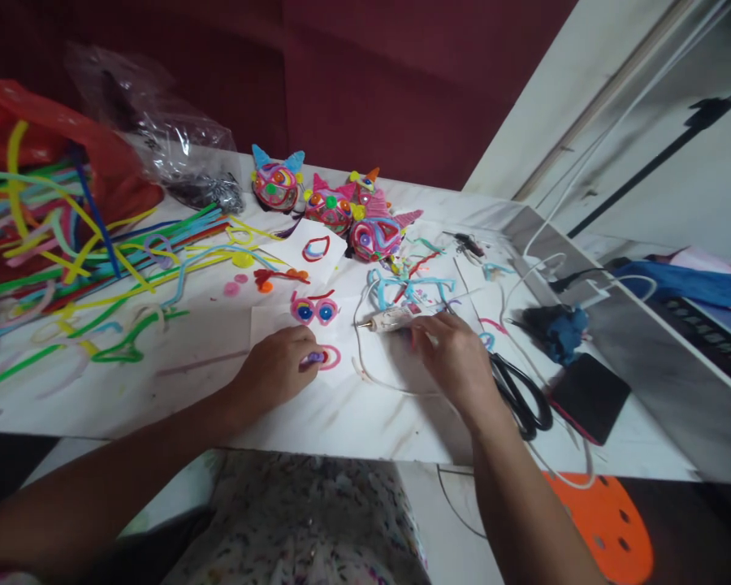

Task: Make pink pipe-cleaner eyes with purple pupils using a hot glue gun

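Note:
My left hand [283, 367] rests low over the white paper with its fingers pinched on a small purple pipe cleaner piece [313, 357]. That piece lies against a pink oval pipe cleaner loop [332, 357]. Just above sits a pair of pink pipe cleaner eyes [315, 309] with blue centres. My right hand [447, 348] is closed around a white glue gun [390, 318], whose metal nozzle points left toward the eyes. The fingers partly hide its body.
Several colourful animal heads [327, 205] stand at the back. Many loose pipe cleaners [91, 236] spill from a red bag [106, 150] on the left. Black-handled scissors [524, 394], a black box [590, 396] and white cords lie right. Bent blue pipe cleaners [393, 290] lie behind the glue gun.

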`<state>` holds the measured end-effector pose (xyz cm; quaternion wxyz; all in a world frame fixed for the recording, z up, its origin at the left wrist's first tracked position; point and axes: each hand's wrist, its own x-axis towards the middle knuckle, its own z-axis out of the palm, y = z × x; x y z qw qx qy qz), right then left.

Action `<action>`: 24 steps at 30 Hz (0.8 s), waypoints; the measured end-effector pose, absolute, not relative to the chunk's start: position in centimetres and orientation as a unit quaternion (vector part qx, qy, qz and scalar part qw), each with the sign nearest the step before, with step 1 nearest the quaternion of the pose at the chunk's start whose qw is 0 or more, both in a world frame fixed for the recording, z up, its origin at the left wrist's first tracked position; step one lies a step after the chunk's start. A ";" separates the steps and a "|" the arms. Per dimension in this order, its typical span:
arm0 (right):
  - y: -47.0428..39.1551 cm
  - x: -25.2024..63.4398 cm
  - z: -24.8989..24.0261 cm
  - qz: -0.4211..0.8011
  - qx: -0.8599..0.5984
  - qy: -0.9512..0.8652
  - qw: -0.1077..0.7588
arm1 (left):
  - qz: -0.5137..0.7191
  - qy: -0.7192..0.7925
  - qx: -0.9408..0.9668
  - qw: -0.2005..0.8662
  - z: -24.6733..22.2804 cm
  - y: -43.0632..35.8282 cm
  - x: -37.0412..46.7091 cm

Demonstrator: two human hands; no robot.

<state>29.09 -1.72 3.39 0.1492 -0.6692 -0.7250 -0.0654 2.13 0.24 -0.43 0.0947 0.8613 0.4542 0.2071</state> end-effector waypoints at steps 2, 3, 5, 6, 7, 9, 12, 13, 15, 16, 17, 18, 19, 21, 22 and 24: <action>-1.3 30.2 3.8 -0.042 -0.694 -0.710 0.113 | 0.212 0.458 0.858 0.096 -0.5 0.3 2.1; -1.3 30.5 3.9 -0.028 -0.700 -0.708 0.093 | 0.215 0.458 0.857 0.095 -0.6 0.3 2.1; -1.4 30.7 4.1 -0.003 -0.703 -0.709 0.051 | 0.220 0.455 0.858 0.091 -0.7 0.4 2.0; -1.4 30.8 4.2 0.003 -0.703 -0.710 0.032 | 0.222 0.454 0.858 0.089 -0.8 0.4 2.0; -1.5 30.8 4.3 0.002 -0.704 -0.710 0.016 | 0.223 0.452 0.859 0.089 -0.8 0.4 2.0; -1.4 30.8 4.4 -0.002 -0.706 -0.708 -0.008 | 0.221 0.450 0.861 0.091 -0.9 0.4 2.0; -0.9 31.1 4.5 0.032 -0.704 -0.709 -0.031 | 0.217 0.453 0.859 0.096 -0.9 0.4 2.0; -0.6 31.4 4.5 0.048 -0.702 -0.710 -0.033 | 0.218 0.456 0.857 0.096 -0.8 0.4 2.0; 0.2 32.0 4.3 0.070 -0.698 -0.712 -0.030 | 0.217 0.458 0.856 0.100 -0.7 0.4 2.1; 0.5 32.3 4.2 0.079 -0.696 -0.714 -0.027 | 0.216 0.457 0.857 0.103 -0.7 0.4 2.1; 0.8 32.7 4.0 0.086 -0.693 -0.715 -0.025 | 0.216 0.455 0.858 0.105 -0.6 0.3 2.1; 1.1 33.1 3.9 0.097 -0.691 -0.716 -0.020 | 0.217 0.452 0.858 0.107 -0.6 0.3 2.1; 1.3 33.4 3.8 0.115 -0.691 -0.714 -0.008 | 0.218 0.450 0.859 0.107 -0.6 0.2 2.1; 1.5 34.0 3.5 0.173 -0.695 -0.696 0.048 | 0.220 0.449 0.860 0.102 -0.6 0.1 2.1; 1.5 34.3 3.4 0.213 -0.700 -0.676 0.088 | 0.219 0.446 0.862 0.099 -0.6 0.1 2.1; 1.4 34.4 3.4 0.301 -0.704 -0.620 0.173 | 0.220 0.441 0.865 0.093 -0.6 0.1 2.1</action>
